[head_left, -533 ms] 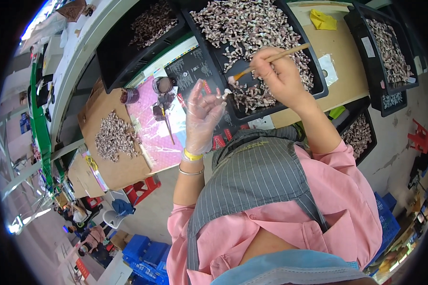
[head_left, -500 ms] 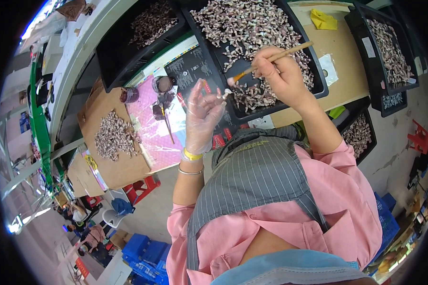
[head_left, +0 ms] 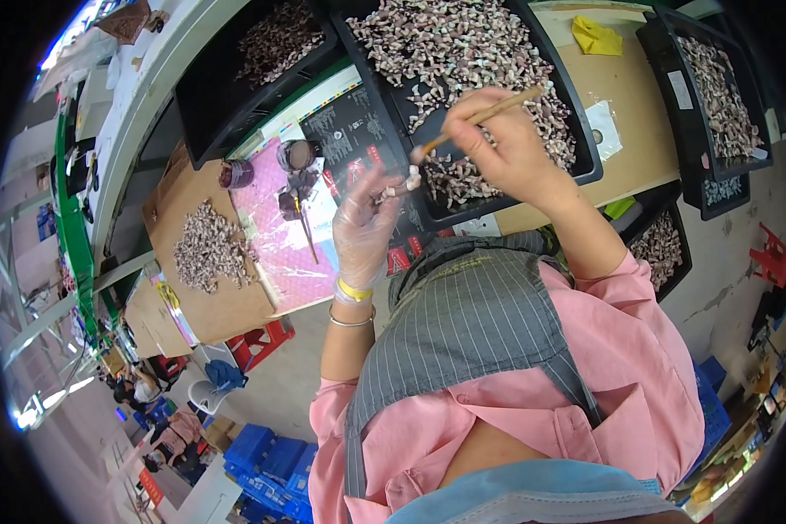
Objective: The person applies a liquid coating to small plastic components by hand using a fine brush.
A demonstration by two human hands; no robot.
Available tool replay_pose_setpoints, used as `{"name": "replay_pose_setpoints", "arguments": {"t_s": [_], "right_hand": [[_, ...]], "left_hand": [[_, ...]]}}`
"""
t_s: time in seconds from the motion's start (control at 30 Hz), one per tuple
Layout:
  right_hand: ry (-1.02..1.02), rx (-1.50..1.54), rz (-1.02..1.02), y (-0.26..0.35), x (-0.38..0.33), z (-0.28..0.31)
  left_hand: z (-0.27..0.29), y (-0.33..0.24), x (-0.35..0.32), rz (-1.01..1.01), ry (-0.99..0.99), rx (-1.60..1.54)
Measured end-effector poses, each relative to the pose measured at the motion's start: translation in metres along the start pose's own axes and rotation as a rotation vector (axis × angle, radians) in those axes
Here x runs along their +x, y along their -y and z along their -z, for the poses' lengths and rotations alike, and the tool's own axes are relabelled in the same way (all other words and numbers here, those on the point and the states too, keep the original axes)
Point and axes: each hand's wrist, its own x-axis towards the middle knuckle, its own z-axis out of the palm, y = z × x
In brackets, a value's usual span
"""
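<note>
My left hand, in a clear plastic glove, pinches a small whitish piece between thumb and finger; its exact kind is too small to tell. My right hand is bare and closed around a wooden-handled paintbrush. The brush's tip touches or nearly touches the small piece. Both hands are over the near edge of a large black tray, which holds a heap of small brown-and-white pieces.
Left of my hand lie an open jar of dark paint, a second small jar, another brush and a pile of pieces on cardboard. More filled black trays stand left and right. A yellow cloth lies at the far right.
My right hand has shifted left with the brush, bringing its tip to the small piece. My left fingers have turned and changed their hold on the piece.
</note>
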Motion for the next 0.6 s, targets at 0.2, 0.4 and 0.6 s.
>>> {"name": "replay_pose_setpoints", "arguments": {"t_s": [0.2,0.4,0.6], "right_hand": [[-0.030,0.179,-0.221,0.002,-0.003,0.009],[0.153,0.082,0.015,0.015,-0.001,-0.006],[0.053,-0.058,0.027,0.016,0.002,0.002]], "left_hand": [[0.007,-0.015,0.005,-0.607,-0.062,0.845],[0.005,-0.017,-0.002,-0.659,-0.043,0.850],[0.009,-0.013,-0.004,-0.691,-0.035,0.847]]}}
